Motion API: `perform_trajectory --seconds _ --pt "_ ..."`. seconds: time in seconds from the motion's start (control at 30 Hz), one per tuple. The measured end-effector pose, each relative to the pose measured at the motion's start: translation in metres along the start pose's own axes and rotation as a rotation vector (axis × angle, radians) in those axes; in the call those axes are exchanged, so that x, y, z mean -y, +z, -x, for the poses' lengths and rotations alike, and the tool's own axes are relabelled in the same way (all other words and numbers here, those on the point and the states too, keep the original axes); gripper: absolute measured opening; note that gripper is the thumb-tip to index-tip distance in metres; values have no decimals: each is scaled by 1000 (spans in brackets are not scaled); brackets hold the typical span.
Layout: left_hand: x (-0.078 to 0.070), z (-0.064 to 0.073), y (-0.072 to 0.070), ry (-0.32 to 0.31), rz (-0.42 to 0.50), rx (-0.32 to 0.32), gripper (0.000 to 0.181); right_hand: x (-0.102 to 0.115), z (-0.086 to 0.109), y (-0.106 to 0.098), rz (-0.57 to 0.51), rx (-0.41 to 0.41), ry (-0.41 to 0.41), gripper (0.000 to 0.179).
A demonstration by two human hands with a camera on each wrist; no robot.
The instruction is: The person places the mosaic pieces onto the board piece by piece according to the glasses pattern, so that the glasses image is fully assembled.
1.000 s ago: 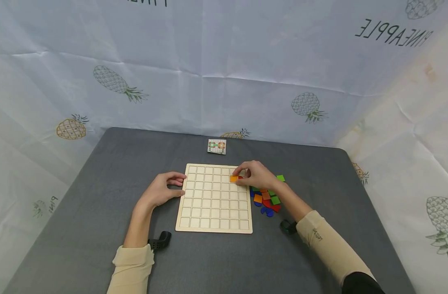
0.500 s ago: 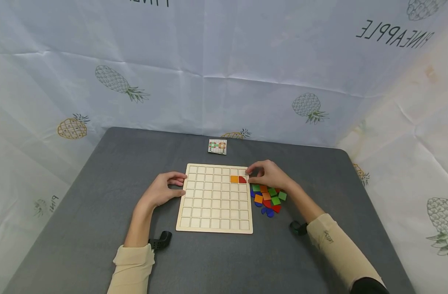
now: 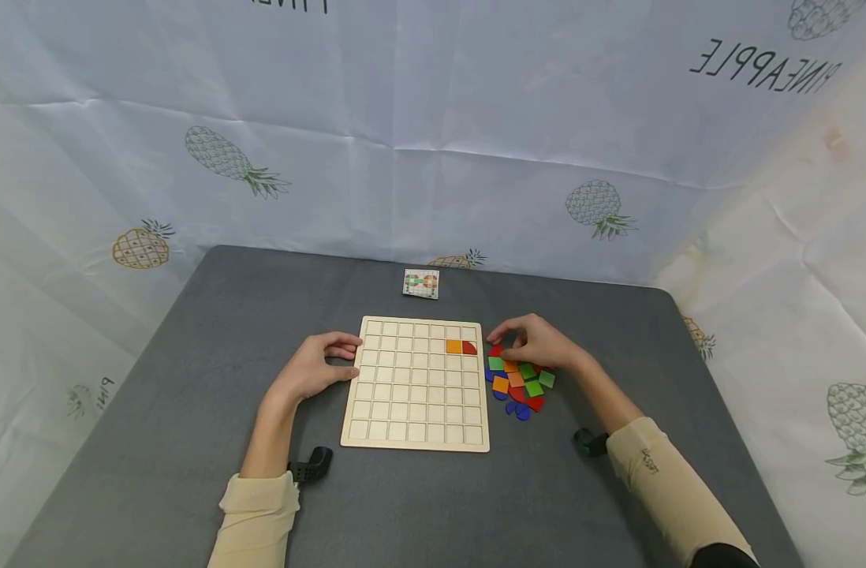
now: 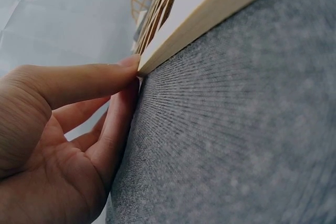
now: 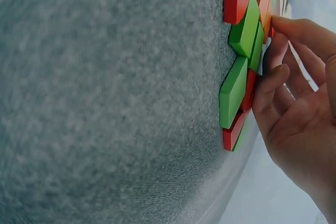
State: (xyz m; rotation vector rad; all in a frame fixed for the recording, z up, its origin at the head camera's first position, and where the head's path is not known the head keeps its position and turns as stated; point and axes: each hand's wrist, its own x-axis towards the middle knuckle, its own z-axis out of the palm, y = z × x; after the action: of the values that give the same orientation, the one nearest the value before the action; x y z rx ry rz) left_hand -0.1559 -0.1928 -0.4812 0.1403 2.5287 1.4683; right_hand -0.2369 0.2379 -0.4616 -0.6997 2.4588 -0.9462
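Note:
In the head view my left hand (image 3: 315, 366) touches the left edge of a pale wooden grid board (image 3: 412, 402) with its thumb and fingertips, which stand apart along it. The left wrist view has the thumb against the rim of the board (image 4: 178, 43). An orange square tile (image 3: 453, 346) and a red quarter-round tile (image 3: 469, 348) sit side by side in grid cells near the upper right. My right hand (image 3: 539, 341) is over the pile's far end, thumb and fingertips spread beside a red tile (image 3: 495, 350). Its curled fingers hide some tiles in the right wrist view.
The loose pile includes green tiles (image 3: 533, 388), orange tiles (image 3: 500, 384) and blue tiles (image 3: 522, 412), right of the board. A small pattern card (image 3: 421, 283) lies behind the board on the grey table (image 3: 298, 284). A pineapple-print curtain (image 3: 390, 197) hangs behind.
My right hand has left the orange and red tiles on the board and moved right to the loose pile. The left hand has stayed at the board's edge.

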Motion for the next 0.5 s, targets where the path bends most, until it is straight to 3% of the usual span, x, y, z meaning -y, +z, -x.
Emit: perform_trajectory --seconds 0.5 --pt "-2 1 0 -1 4 3 52 -7 -3 -1 23 -56 -5 30"
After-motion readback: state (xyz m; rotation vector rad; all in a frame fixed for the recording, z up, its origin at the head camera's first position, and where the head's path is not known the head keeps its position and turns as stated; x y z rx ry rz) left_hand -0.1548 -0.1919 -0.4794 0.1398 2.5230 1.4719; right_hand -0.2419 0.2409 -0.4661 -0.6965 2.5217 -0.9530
